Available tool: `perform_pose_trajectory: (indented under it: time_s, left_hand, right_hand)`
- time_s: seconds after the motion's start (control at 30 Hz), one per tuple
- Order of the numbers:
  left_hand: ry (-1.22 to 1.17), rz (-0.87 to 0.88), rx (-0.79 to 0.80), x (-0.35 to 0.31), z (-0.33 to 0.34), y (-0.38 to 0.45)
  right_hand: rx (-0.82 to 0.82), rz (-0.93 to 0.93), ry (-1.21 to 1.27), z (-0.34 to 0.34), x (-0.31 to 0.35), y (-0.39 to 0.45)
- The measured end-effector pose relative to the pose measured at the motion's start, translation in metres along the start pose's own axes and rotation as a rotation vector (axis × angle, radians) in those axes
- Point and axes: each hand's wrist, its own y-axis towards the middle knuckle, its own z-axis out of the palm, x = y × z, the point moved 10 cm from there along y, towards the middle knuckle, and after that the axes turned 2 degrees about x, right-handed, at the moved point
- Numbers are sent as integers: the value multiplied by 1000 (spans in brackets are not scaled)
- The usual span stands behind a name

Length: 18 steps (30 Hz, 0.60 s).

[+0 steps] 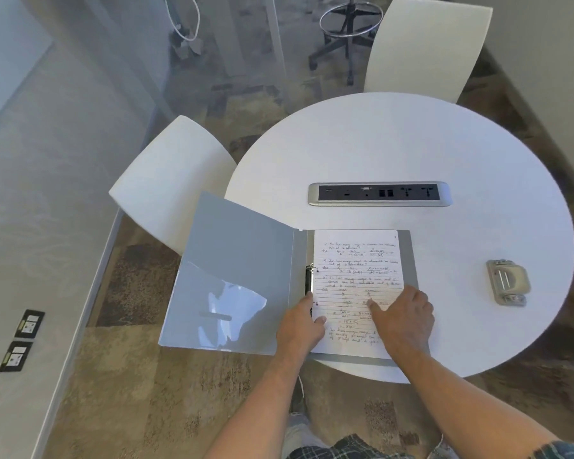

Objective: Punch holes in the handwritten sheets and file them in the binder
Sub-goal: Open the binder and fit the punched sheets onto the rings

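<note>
Lying open at the near edge of the round white desk [411,144]: the grey binder [239,260], front cover overhanging to the left, handwritten sheets [355,260] resting on the right half by the ring mechanism [309,278]. Pressing flat on the lower page with the right hand [403,314], fingers spread and closed on nothing. Resting the left hand [300,321] at the sheets' left margin beside the rings, fingers loose, thumb on the paper; impossible to tell whether pinching the edge. Sitting well apart to the right: the hole punch [507,282].

Judging the paper light, limp, easily torn at the holes: best handling by the margin close to the rings, keeping it flat with a palm. Judging the binder stiff but slick, likely sliding on the smooth desk.
</note>
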Motion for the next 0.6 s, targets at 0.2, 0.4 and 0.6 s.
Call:
perform_pose_trajectory:
  time_s: [0.2,0.4,0.6]
  left_hand:
    - [88,22,-24,-14,-8,-11]
    - [92,12,-22,-10,-5,-8]
    - [85,23,-23,-11,-7,-9]
  right_hand:
    - [71,146,61,8,-5,-1]
    - [125,261,296,9,-17,13]
    - [346,166,651,16,-3,11]
